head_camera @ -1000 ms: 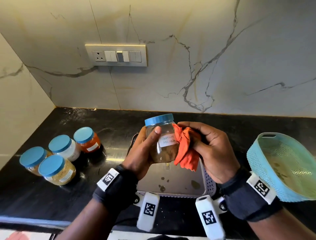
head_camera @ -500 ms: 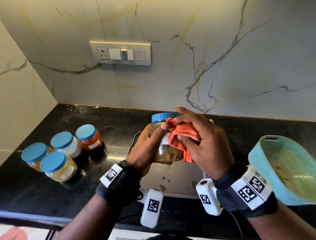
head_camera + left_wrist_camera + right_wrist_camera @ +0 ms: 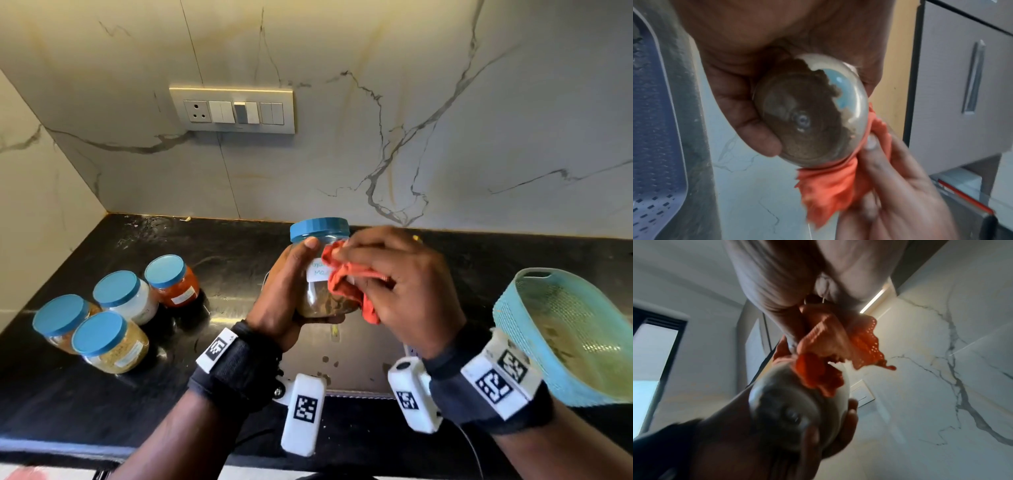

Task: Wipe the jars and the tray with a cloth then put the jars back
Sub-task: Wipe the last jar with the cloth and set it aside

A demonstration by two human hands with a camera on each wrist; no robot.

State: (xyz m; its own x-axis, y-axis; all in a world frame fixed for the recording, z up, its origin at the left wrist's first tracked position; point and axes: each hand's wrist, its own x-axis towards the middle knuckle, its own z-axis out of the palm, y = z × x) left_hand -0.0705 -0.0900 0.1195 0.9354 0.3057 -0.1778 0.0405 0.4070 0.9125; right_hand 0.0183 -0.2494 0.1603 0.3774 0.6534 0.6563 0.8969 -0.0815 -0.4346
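My left hand (image 3: 287,291) grips a clear jar (image 3: 322,270) with a blue lid, a white label and brown powder, held upright above the counter. My right hand (image 3: 394,281) holds an orange cloth (image 3: 346,284) bunched against the jar's right side. From below, the jar's base (image 3: 809,116) shows with the cloth (image 3: 836,191) pressed under it, and the cloth (image 3: 830,353) hangs from my right fingers onto the jar (image 3: 797,410). The grey perforated tray (image 3: 356,363) lies on the counter beneath my hands, mostly hidden, with specks on its floor.
Several blue-lidded jars stand at the left of the black counter (image 3: 102,394): an orange one (image 3: 174,281), a white one (image 3: 126,296), two yellowish ones (image 3: 108,342). A light blue basket (image 3: 565,332) leans at the right. A switch plate (image 3: 233,109) sits on the marble wall.
My right hand has slid the cloth over the jar's side from right toward its front and top. The jar has risen slightly and stays in my left hand.
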